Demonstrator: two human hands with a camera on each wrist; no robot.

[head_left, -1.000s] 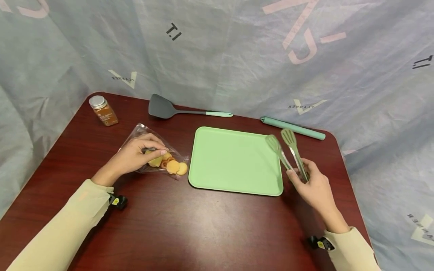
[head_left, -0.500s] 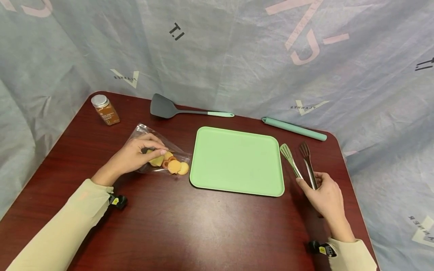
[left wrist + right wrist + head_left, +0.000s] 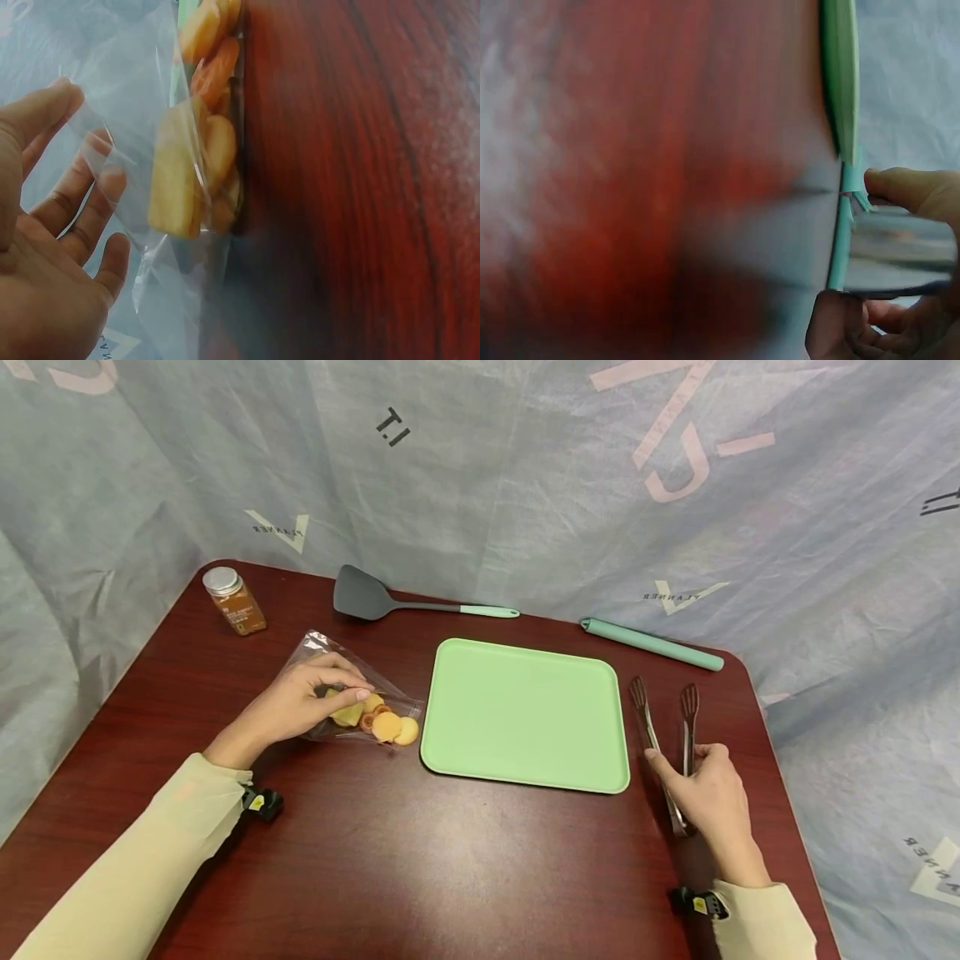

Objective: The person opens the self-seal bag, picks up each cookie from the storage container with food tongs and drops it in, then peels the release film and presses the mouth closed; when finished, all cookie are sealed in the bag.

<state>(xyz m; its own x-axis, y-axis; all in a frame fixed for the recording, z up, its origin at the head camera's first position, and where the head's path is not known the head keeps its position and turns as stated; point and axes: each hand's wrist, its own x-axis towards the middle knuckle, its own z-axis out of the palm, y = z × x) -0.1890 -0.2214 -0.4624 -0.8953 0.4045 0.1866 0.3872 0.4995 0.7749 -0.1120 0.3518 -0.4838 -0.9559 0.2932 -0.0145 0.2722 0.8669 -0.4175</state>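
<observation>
My left hand (image 3: pixel 318 697) pinches the upper edge of a clear plastic bag (image 3: pixel 311 647) between thumb and forefinger. In the left wrist view its other fingers stay apart from the food. Inside the bag lie a pale yellow block (image 3: pixel 176 176), orange-brown pieces (image 3: pixel 217 71) and yellow round slices (image 3: pixel 387 727). Right of the tray, my right hand (image 3: pixel 708 793) holds metal tongs (image 3: pixel 678 818) by the arms, whose slotted ends point away and stand apart. The right wrist view is blurred; whether the tongs touch the table cannot be told.
A light green tray (image 3: pixel 525 718) lies mid-table. Behind it are a grey spatula (image 3: pixel 363 596) and a green cylindrical rod (image 3: pixel 652 645). A spice jar (image 3: pixel 236 602) with a silver lid stands back left. Grey curtain (image 3: pixel 480 485) borders the table (image 3: pixel 450 877).
My right hand has moved the tongs rightward off the tray's corner and down toward the table, turning them to point straight away. The left hand has kept its place on the bag.
</observation>
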